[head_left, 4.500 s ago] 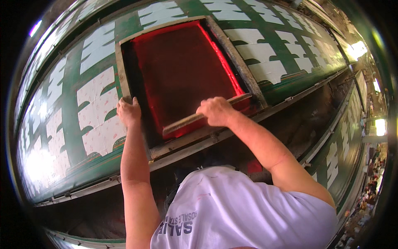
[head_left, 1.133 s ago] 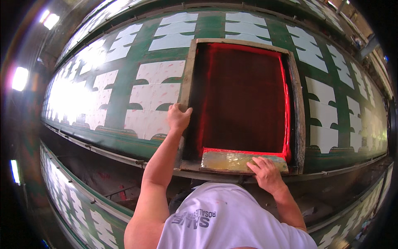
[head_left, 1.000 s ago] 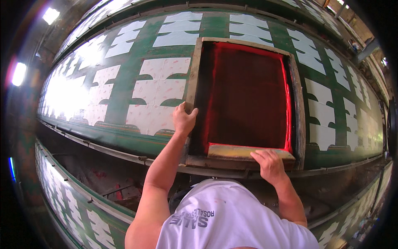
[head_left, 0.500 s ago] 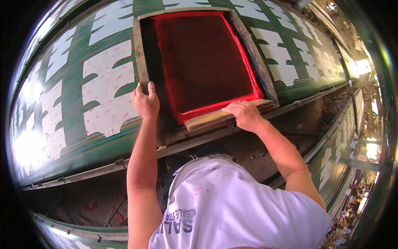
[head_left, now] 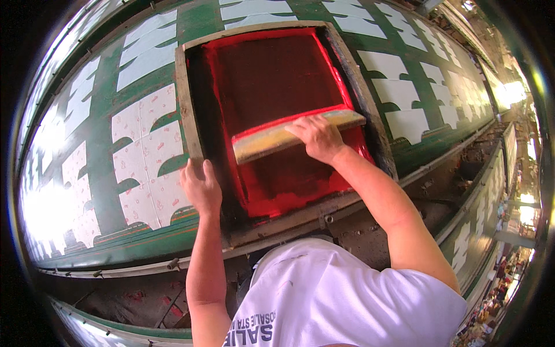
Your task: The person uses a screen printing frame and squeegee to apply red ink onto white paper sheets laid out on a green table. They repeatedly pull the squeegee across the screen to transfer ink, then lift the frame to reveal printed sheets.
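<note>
A wooden-framed printing screen [head_left: 283, 75] lies on the long green table, its mesh dark and edged with bright red ink [head_left: 289, 199]. Across the middle of the mesh stands a wide wooden squeegee [head_left: 266, 141], stained yellow and grey, with red ink along its far side. My right hand [head_left: 318, 137] grips the squeegee right of its middle, fingers over the top edge. At the frame's left side rail, near its lower end, my left hand [head_left: 201, 186] is closed on the wood, thumb up; its fingertips are partly hidden.
White cut fabric pieces [head_left: 399, 95] lie in rows on the green table [head_left: 104, 115]. Those left of the screen [head_left: 147, 144] carry small reddish prints. A metal rail [head_left: 133, 269] with pegs runs along the near edge. Another table with pieces stands at the right.
My right hand has pushed the squeegee from the screen's near end to about its middle. The view has shifted, and my left hand stays at the left rail.
</note>
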`<control>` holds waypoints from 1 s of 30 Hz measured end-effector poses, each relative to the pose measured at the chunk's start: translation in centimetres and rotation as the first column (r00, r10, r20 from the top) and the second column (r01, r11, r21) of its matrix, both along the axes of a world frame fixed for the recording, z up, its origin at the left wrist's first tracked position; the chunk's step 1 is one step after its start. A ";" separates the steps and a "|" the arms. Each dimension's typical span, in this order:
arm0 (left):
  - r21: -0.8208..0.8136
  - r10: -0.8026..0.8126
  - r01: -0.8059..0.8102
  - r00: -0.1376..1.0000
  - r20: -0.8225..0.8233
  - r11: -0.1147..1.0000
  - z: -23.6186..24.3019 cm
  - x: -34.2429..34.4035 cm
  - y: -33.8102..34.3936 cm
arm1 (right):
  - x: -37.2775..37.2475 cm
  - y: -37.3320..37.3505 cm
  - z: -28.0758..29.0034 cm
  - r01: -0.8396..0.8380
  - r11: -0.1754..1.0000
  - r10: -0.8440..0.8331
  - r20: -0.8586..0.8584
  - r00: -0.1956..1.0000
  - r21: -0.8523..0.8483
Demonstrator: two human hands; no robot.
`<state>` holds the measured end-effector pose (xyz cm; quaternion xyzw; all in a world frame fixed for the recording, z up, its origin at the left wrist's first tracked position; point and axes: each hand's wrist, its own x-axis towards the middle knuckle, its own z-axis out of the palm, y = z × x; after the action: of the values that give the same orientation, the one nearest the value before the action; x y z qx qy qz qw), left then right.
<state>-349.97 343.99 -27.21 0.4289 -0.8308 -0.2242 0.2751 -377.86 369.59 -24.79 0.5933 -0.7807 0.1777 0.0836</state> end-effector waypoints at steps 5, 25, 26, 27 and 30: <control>-0.021 0.026 -0.025 1.000 0.016 0.999 0.0 -0.2 0.4 | -10.6 -8.6 -1.3 0.040 0.998 -0.037 -0.069 0.997 0.049; 0.047 0.125 -0.130 0.987 0.101 0.990 0.8 -1.4 1.2 | -30.7 -25.4 0.6 0.111 0.967 -0.097 -0.073 0.993 0.230; 0.046 0.124 -0.129 0.988 0.097 0.991 0.8 -1.4 1.2 | -30.7 -25.5 1.0 0.121 0.962 -0.110 -0.060 0.992 0.246; 0.042 0.124 -0.128 0.989 0.082 0.991 0.9 -1.5 1.2 | -30.6 -25.5 1.5 0.119 0.956 -0.115 -0.030 0.993 0.269; -0.020 0.109 -0.107 0.990 0.089 0.994 0.8 -1.4 1.2 | -29.1 -24.5 2.7 0.091 0.952 -0.104 0.029 0.994 0.293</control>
<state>-351.40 345.20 -26.45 0.4808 -0.8196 -0.1832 0.2522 -406.93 345.09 -22.05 0.5557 -0.8284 0.0693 -0.0130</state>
